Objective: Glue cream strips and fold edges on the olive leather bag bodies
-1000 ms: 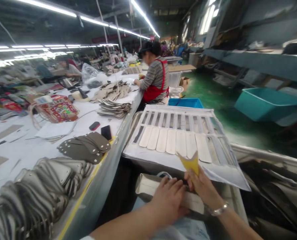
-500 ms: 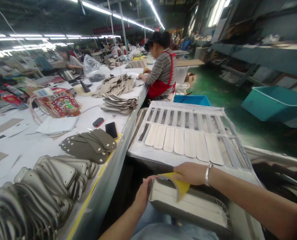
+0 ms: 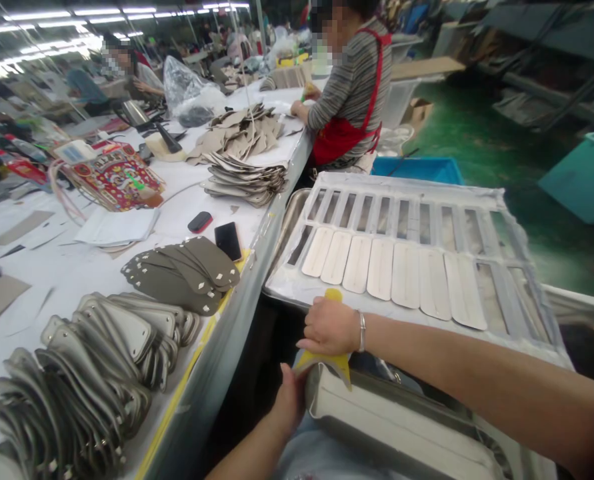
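Observation:
My right hand [image 3: 331, 325], with a bracelet at the wrist, is closed around a bent yellow sheet [image 3: 337, 364] with a pale underside, possibly sandpaper. The sheet lies over the near-left end of a long dark grey piece with a white panel [image 3: 401, 420], perhaps a bag part, resting over my lap. Gripping that same end is my left hand [image 3: 287, 399], thumb up beside the yellow sheet; its other fingers are mostly hidden. Just beyond, a white slotted rack [image 3: 289, 290] carries a row of rounded white strips [image 3: 381, 270].
To the left, a long table [image 3: 177, 393] bears stacked grey panels [image 3: 97, 360], dark perforated pieces [image 3: 177, 273], a phone [image 3: 228, 241] and a red patterned bag [image 3: 119, 177]. A co-worker in a red apron [image 3: 349, 137] is beyond the rack. A teal bin [image 3: 584, 177] stands right.
My right hand has moved left with the yellow sheet, from the top of the white panel to its left end. My left hand keeps its hold. The view has tilted downward.

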